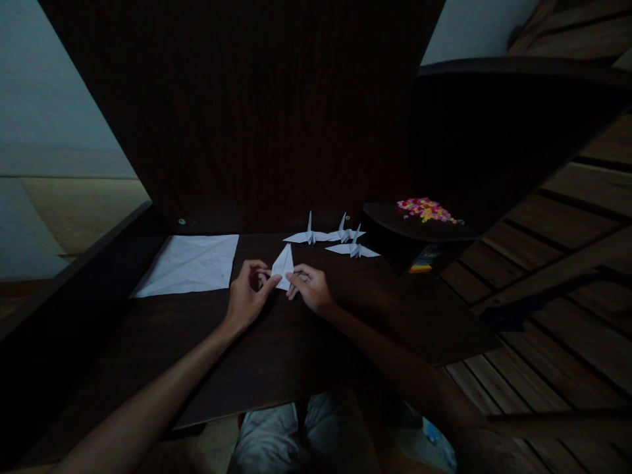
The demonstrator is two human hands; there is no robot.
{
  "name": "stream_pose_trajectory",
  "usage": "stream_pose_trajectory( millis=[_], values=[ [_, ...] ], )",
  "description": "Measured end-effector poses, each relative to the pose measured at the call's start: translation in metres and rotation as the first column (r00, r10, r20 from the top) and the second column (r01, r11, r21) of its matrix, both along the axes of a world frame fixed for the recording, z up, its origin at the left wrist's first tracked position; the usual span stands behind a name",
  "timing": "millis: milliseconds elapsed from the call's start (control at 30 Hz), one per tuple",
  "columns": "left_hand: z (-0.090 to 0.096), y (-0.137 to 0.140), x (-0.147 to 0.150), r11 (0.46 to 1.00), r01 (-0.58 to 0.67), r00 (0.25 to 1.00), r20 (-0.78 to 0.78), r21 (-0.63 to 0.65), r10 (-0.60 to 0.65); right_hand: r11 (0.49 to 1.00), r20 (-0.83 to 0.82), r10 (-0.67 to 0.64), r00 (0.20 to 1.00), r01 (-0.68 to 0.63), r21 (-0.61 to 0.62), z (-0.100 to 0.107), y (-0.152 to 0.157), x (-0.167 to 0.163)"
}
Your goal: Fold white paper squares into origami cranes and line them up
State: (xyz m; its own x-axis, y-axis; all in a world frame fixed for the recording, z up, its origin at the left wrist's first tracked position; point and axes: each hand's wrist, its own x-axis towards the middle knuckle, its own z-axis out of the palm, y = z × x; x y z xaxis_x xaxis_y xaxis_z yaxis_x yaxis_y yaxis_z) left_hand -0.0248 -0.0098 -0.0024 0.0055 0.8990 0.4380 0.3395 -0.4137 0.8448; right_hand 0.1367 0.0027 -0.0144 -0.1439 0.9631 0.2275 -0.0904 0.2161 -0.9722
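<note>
A folded piece of white paper (pixel 283 266), narrow and pointed at the top, is held just above the dark desk. My left hand (pixel 250 288) pinches its left lower edge between thumb and fingers. On the opposite side, my right hand (pixel 310 287) grips the lower right edge, thumb on the front face. Beyond my hands stand three white origami cranes: one at the left (pixel 309 236), one behind (pixel 342 234) and one nearer at the right (pixel 354 250). To the left lies a creased flat sheet of white paper (pixel 190 263).
A dark upright panel (pixel 257 118) backs the desk (pixel 237 355). On the corner shelf (pixel 382 216) at right sits a heap of small pink, red and yellow pieces (pixel 425 209). A low side wall (pixel 74 263) borders the left. Wooden slats (pixel 567 329) are at the right.
</note>
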Motion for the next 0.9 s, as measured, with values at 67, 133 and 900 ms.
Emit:
stream_pose_trajectory(
  millis=[67,133,900],
  values=[
    [-0.0007,-0.0008,0.0013,0.999,-0.011,0.998,-0.057,0.036,0.013,1.0,-0.016,-0.006,1.0,0.006,0.003,-0.0004,0.0003,-0.0007],
    [-0.0024,-0.0012,0.003,0.999,-0.018,0.996,-0.089,0.044,0.022,1.0,-0.021,-0.014,1.0,0.014,0.018,-0.0012,0.0001,-0.0013],
    [-0.0022,-0.0035,0.0067,0.993,-0.068,0.998,-0.001,0.095,0.069,0.999,-0.036,-0.012,0.999,0.013,0.032,-0.0058,0.0,-0.002]
  ],
)
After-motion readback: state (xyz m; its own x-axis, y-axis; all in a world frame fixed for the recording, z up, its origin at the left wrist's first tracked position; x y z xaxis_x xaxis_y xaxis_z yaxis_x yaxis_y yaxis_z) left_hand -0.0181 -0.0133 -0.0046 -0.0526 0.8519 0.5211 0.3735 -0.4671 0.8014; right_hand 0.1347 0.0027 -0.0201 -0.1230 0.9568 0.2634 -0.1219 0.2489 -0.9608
